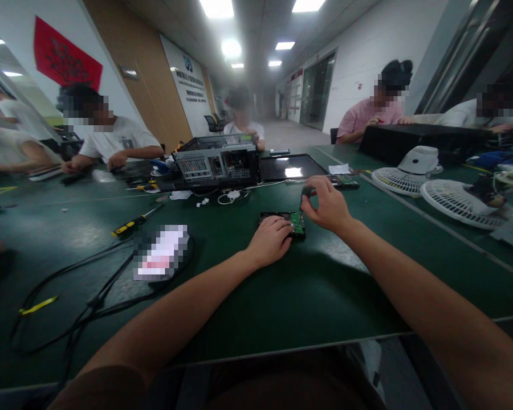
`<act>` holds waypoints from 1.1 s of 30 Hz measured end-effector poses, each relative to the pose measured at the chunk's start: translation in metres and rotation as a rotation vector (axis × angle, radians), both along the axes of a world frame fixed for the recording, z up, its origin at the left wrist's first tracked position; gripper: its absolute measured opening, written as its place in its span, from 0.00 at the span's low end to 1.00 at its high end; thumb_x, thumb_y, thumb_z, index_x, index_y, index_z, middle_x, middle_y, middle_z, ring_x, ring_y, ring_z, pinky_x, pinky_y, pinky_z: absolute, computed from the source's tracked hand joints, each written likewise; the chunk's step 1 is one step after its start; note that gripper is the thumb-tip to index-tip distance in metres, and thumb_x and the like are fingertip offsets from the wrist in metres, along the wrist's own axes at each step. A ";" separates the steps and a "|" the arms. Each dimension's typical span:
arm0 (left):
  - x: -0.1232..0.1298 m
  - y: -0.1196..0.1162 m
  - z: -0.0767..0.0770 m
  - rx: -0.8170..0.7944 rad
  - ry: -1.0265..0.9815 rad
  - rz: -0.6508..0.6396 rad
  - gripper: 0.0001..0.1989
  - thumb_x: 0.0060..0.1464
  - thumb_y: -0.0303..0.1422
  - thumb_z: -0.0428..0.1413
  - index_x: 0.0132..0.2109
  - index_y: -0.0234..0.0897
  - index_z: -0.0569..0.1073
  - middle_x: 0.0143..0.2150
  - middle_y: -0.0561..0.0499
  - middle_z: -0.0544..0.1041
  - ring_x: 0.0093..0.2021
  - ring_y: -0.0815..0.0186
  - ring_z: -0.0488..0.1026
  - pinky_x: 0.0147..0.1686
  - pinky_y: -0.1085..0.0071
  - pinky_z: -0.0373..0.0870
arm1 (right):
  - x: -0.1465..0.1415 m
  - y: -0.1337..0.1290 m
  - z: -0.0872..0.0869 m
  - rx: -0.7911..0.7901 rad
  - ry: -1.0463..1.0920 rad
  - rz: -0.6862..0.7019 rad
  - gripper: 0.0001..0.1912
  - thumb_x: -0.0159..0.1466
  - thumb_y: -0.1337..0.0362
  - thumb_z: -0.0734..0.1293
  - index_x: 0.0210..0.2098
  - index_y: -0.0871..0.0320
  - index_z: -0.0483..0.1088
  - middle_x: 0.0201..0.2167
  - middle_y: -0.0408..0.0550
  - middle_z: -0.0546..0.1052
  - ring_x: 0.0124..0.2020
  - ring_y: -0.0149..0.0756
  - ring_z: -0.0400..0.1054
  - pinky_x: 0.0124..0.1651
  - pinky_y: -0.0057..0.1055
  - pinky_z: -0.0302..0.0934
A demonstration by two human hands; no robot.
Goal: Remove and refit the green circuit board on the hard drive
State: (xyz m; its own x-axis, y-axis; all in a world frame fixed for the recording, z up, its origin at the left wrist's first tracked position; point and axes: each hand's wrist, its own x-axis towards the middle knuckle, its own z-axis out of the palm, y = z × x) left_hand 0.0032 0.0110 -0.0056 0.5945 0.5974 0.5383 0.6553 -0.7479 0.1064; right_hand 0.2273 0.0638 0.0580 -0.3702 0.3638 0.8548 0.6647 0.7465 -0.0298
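A small dark hard drive (298, 226) with a green circuit board lies on the green table in front of me. My left hand (270, 239) rests over its left part, fingers curled across the board and holding it down. Above the drive's right end, my right hand (325, 204) pinches a short dark-handled screwdriver (306, 192). The screwdriver stands nearly upright, and its thin shaft points down at the board. Whether the tip touches a screw is too small to tell.
An opened computer case (216, 165) stands ahead, beside a dark flat panel (293, 167). A yellow-black screwdriver (130, 225), a blurred-out packet (162, 253) and black cables (98, 302) lie left. White fan parts (461, 199) sit right. Several people work around the table.
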 end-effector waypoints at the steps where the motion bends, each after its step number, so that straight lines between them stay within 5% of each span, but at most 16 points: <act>1: 0.000 0.000 0.000 0.002 -0.001 0.000 0.16 0.64 0.31 0.58 0.58 0.38 0.77 0.58 0.42 0.78 0.62 0.51 0.70 0.65 0.47 0.66 | 0.000 0.000 0.000 -0.006 0.004 0.000 0.16 0.65 0.65 0.66 0.52 0.54 0.64 0.50 0.56 0.74 0.42 0.45 0.74 0.43 0.41 0.71; 9: -0.001 -0.001 0.001 0.006 0.006 0.003 0.16 0.64 0.31 0.57 0.57 0.36 0.76 0.58 0.42 0.78 0.61 0.51 0.71 0.65 0.48 0.66 | -0.002 -0.003 0.000 0.026 0.018 -0.040 0.12 0.66 0.62 0.67 0.48 0.55 0.64 0.42 0.51 0.75 0.31 0.37 0.71 0.35 0.36 0.67; 33: -0.001 0.000 0.001 0.012 0.003 -0.005 0.15 0.64 0.31 0.57 0.57 0.35 0.77 0.57 0.41 0.79 0.61 0.51 0.71 0.65 0.48 0.66 | -0.006 -0.004 0.001 -0.017 0.045 -0.088 0.13 0.67 0.58 0.68 0.47 0.54 0.64 0.37 0.47 0.70 0.32 0.37 0.65 0.35 0.36 0.61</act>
State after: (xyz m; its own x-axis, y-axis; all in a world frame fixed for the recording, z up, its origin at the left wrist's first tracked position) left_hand 0.0027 0.0109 -0.0049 0.5989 0.5883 0.5434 0.6521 -0.7521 0.0955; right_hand 0.2216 0.0600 0.0591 -0.2972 0.4079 0.8633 0.7253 0.6844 -0.0737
